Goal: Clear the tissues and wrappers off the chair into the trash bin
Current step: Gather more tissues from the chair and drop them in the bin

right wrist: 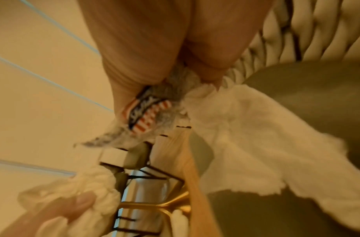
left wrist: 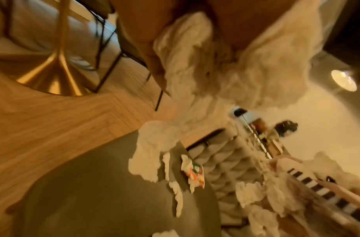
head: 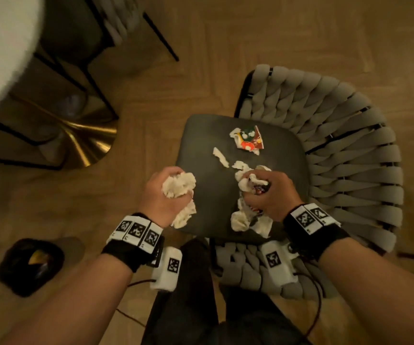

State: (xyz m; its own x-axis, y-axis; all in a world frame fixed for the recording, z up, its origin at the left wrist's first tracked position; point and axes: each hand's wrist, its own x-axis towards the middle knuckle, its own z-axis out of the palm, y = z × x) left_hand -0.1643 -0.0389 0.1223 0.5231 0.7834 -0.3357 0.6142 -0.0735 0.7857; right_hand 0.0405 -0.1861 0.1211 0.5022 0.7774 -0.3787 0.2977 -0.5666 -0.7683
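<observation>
Nearest to you, over the front of the chair seat [head: 208, 135], both of your hands are full. Your left hand [head: 162, 195] is curled round a wad of white tissue [head: 180, 186], with more of it hanging below the palm over the seat's left front corner. Your right hand [head: 269, 192] is closed on a second bundle of tissues [head: 244, 179] with a striped wrapper [right wrist: 146, 112] caught between fingers and palm; the right wrist view shows red and white stripes on it and tissue trailing down from the grip. More crumpled tissue [head: 240, 221] shows below that hand at the seat's front edge; whether it hangs from your grip or lies on the seat cannot be told.

Farther back on the seat, a torn strip of tissue [head: 221, 156] lies by itself near the middle. Beyond it, toward the woven backrest [head: 337, 125], sits a crumpled wrapper [head: 248, 140] printed in red, green and white.

Down on the wooden floor [head: 226, 41] to your left stands the black trash bin [head: 30, 266], well apart from the chair. A brass pedestal base [head: 89, 143] is farther off on the left.
</observation>
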